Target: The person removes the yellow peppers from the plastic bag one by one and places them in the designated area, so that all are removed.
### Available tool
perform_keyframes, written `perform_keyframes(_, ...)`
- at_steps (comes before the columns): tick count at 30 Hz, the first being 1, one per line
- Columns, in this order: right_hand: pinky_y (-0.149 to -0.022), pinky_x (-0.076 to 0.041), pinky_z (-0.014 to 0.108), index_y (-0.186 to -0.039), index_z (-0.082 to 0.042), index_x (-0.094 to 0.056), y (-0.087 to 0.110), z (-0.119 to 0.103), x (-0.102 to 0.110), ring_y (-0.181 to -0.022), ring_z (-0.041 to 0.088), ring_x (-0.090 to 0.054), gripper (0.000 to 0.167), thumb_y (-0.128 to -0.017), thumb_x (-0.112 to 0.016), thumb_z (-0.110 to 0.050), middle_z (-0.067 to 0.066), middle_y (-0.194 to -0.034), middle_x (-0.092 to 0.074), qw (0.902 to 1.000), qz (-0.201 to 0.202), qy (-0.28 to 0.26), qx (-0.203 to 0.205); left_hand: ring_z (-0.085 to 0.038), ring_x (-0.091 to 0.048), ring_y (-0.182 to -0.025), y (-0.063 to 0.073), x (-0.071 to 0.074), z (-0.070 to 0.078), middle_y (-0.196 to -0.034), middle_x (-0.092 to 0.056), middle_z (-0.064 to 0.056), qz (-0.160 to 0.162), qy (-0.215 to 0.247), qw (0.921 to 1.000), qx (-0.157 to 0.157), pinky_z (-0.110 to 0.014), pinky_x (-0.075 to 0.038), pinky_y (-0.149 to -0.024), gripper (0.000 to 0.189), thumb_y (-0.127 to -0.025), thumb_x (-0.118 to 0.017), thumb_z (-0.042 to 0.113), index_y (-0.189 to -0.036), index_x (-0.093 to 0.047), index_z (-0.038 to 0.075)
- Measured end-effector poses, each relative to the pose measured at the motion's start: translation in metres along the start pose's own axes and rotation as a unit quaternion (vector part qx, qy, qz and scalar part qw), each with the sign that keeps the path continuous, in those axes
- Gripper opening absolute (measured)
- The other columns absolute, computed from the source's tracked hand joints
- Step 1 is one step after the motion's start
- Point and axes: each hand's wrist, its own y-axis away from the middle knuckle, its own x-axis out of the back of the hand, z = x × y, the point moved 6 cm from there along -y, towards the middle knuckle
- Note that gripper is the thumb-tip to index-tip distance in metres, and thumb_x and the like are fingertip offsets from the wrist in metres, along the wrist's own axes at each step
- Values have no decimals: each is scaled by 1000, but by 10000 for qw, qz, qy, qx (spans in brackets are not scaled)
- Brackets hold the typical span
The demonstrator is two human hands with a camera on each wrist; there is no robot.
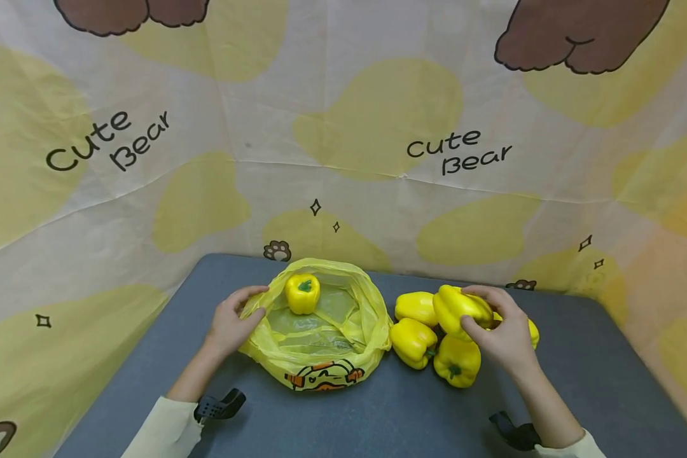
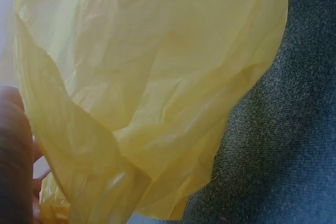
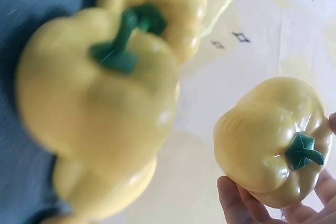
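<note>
My left hand grips the left rim of a yellow plastic bag, whose mouth faces up. One yellow bell pepper with a green stem lies inside the bag, near its back left. My right hand holds another yellow bell pepper between thumb and fingers, over a group of several more. In the right wrist view, this held bell pepper shows its green stem, with fingertips around it. The bag's thin film fills most of the left wrist view and partly hides the left fingers.
Several yellow bell peppers lie close together right of the bag, among them one at the front and one beside the bag. They stand on a grey table. Behind it hangs a printed cloth with "Cute Bear" lettering.
</note>
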Motion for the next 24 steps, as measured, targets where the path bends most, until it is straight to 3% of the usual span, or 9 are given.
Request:
perform_keyframes(7, -57, -44, 20, -113, -12, -66, 16, 22, 23, -78, 5, -44, 36, -78, -73, -7, 4, -110, -58, 9972, 130, 606, -415, -30, -55, -120, 1, 2, 3, -132, -58, -12, -24, 113, 9999, -35, -45, -47, -93, 36, -90, -62, 12, -126, -63, 14)
perform_keyframes(18, -62, -38, 12, -108, -14, -69, 38, 49, 41, -81, -10, -40, 34, -75, -75, -11, 7, -109, -61, 9903, 277, 1170, -699, -29, -58, -114, 2, 2, 3, -131, -59, -12, -57, 111, 9999, 22, -29, -49, -82, 36, -89, -63, 12, -125, -63, 15)
perform_keyframes(24, -62, -37, 11, -108, -14, -69, 45, 61, 45, -82, -13, -39, 33, -75, -75, -12, 9, -108, -62, 9891, 200, 1260, -740, -29, -57, -116, 3, 1, 3, -131, -58, -11, -75, 176, 9998, 45, -30, -50, -83, 36, -90, -62, 13, -126, -63, 15)
